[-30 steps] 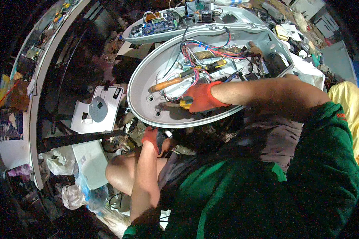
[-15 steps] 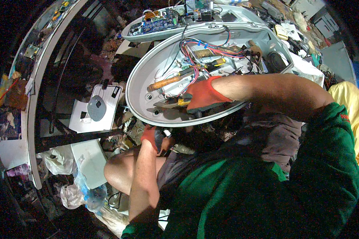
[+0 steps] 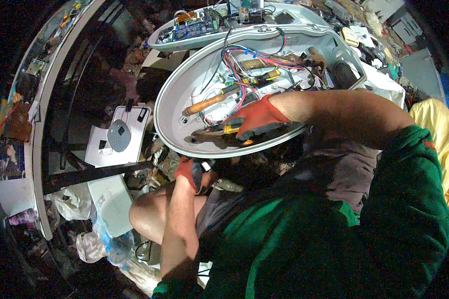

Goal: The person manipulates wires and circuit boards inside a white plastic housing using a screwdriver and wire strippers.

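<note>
The right hand (image 3: pixel 258 119), in a red and dark glove, is closed on a yellow-handled tool (image 3: pixel 230 129), apparently pliers or cutters, inside the grey shell (image 3: pixel 170 92), close to its near edge. The tool's long axis runs roughly along that edge, its dark head pointing away from the palm toward the shell's rounded left end; how the handles sit under the fingers is hidden. The left hand (image 3: pixel 188 173), gloved alike, is outside the shell, just below the left part of the near edge. Its fingers are partly hidden, so I cannot tell whether it grips anything or touches the rim; a small white piece (image 3: pixel 206 166) shows beside it. The right hand is the nearer one to the handles, while the tool's head lies closer to the left hand, with the shell's near wall between them.

Farther in, a wooden handle (image 3: pixel 204 104) slants from near the left end toward the middle, and a yellow-and-black handle (image 3: pixel 268 76) lies beyond it. Red, blue and black wires (image 3: pixel 244 52) loop toward the far edge. Past that edge rests a second grey shell half (image 3: pixel 159 40) with a blue circuit board (image 3: pixel 197 31) at its left end
</note>
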`<act>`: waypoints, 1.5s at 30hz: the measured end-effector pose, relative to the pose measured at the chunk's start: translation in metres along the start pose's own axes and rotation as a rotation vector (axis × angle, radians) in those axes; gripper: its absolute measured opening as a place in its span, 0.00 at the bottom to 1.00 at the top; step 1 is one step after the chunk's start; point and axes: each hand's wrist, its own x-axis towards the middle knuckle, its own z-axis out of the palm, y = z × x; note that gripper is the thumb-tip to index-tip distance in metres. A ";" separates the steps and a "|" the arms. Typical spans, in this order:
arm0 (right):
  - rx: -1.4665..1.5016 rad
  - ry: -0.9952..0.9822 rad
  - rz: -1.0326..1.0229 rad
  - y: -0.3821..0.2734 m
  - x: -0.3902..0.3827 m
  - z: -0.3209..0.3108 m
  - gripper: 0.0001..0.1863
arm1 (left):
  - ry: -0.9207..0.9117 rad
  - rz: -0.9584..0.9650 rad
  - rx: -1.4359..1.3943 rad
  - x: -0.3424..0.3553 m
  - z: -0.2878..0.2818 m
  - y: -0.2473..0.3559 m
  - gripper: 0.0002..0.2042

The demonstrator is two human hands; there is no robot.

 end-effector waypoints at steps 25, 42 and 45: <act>-0.608 0.322 0.075 0.005 0.008 0.008 0.34 | 0.144 -0.054 0.563 -0.014 0.037 0.036 0.15; -0.357 0.326 -0.122 0.019 0.006 0.009 0.30 | 0.142 -0.059 0.620 -0.009 0.035 0.038 0.15; -0.337 0.332 -0.091 0.020 0.006 0.010 0.31 | 0.142 -0.062 0.629 -0.009 0.034 0.039 0.15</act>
